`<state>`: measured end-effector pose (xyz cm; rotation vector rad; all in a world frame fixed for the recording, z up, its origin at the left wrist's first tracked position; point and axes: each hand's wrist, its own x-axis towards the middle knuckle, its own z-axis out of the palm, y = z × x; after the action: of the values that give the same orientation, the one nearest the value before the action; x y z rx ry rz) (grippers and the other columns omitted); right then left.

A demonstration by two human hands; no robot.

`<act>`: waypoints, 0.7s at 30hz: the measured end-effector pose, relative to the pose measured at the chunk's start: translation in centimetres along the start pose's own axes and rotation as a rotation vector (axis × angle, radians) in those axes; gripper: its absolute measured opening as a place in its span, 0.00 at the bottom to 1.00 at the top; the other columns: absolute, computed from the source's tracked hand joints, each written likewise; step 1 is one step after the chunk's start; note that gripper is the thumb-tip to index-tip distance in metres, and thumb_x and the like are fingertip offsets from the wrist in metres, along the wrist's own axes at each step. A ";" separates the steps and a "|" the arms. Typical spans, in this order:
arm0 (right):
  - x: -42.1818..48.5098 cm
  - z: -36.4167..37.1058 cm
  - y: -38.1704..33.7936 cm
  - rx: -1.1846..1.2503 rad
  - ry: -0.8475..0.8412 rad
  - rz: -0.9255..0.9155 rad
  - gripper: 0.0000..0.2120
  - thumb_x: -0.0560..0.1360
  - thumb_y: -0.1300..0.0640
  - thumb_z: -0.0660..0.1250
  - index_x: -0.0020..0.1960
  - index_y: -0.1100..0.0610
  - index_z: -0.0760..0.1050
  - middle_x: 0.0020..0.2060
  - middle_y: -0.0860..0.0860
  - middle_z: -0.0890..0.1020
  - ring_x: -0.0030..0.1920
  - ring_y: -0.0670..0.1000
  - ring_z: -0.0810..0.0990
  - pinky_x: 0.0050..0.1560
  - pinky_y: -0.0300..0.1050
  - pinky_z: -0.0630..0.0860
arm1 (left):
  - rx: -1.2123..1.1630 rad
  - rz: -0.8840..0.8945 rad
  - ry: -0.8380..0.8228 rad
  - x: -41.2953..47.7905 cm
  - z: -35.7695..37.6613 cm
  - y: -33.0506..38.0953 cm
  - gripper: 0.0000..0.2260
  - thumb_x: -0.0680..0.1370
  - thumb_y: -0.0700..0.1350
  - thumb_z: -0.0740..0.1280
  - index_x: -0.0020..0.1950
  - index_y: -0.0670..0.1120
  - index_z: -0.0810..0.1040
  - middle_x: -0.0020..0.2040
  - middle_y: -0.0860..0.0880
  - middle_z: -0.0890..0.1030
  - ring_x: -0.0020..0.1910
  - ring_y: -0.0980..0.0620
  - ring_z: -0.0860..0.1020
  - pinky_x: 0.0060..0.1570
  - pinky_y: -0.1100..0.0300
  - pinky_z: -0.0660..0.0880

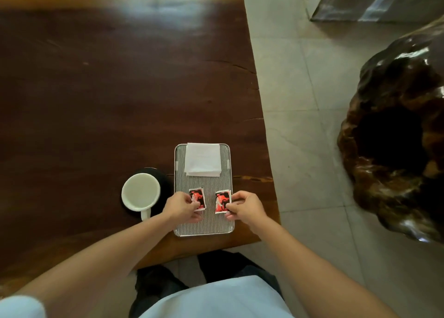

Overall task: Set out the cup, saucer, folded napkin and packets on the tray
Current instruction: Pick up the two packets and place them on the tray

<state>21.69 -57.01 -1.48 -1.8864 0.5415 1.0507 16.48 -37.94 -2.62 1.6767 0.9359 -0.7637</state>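
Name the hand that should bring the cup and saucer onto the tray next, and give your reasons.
Left. The cup on its dark saucer stands on the table just left of the tray, right beside the left hand. The right hand is at the tray's far side and would have to cross over.

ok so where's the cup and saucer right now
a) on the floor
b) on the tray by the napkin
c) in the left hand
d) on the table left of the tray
d: the cup sits on its dark saucer on the table, just left of the tray.
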 end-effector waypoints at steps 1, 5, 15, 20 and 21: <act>0.4 0.2 -0.1 -0.014 -0.002 -0.002 0.09 0.74 0.65 0.73 0.52 0.57 0.77 0.46 0.59 0.85 0.38 0.53 0.88 0.45 0.49 0.86 | 0.038 0.005 0.012 0.3 -0.1 -0.1 0.06 0.80 0.41 0.68 0.49 0.38 0.79 0.45 0.38 0.85 0.39 0.46 0.87 0.41 0.52 0.85; 1.5 1.2 -0.3 -0.140 0.061 -0.039 0.06 0.75 0.63 0.72 0.48 0.55 0.77 0.42 0.55 0.83 0.37 0.51 0.87 0.41 0.44 0.85 | 0.323 0.056 0.069 1.4 -1.0 -1.3 0.10 0.79 0.44 0.70 0.45 0.37 0.81 0.41 0.41 0.86 0.38 0.48 0.87 0.41 0.49 0.85; 1.7 1.7 0.6 -0.756 0.175 -0.341 0.06 0.78 0.53 0.69 0.52 0.51 0.74 0.45 0.48 0.80 0.43 0.48 0.81 0.43 0.44 0.82 | 0.809 0.292 0.225 0.0 -1.0 -0.6 0.12 0.77 0.52 0.70 0.42 0.46 0.73 0.42 0.46 0.80 0.41 0.46 0.79 0.41 0.53 0.78; 1.8 2.5 1.1 -0.937 0.102 -0.591 0.17 0.77 0.60 0.70 0.65 0.55 0.75 0.60 0.51 0.76 0.57 0.52 0.74 0.52 0.45 0.80 | 0.913 0.538 0.199 0.6 -0.3 -1.7 0.19 0.77 0.49 0.71 0.66 0.47 0.76 0.56 0.46 0.76 0.52 0.47 0.78 0.51 0.53 0.79; 1.9 2.6 1.2 -0.966 0.092 -0.610 0.19 0.77 0.61 0.70 0.66 0.55 0.74 0.62 0.52 0.74 0.58 0.53 0.73 0.52 0.45 0.79 | 0.951 0.575 0.208 0.8 -0.2 -2.2 0.21 0.76 0.48 0.72 0.68 0.47 0.75 0.58 0.46 0.76 0.53 0.47 0.77 0.51 0.53 0.80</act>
<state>20.72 -55.30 -4.34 -2.6689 -0.6094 0.8535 14.95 -37.23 -4.27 2.7231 0.1308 -0.6690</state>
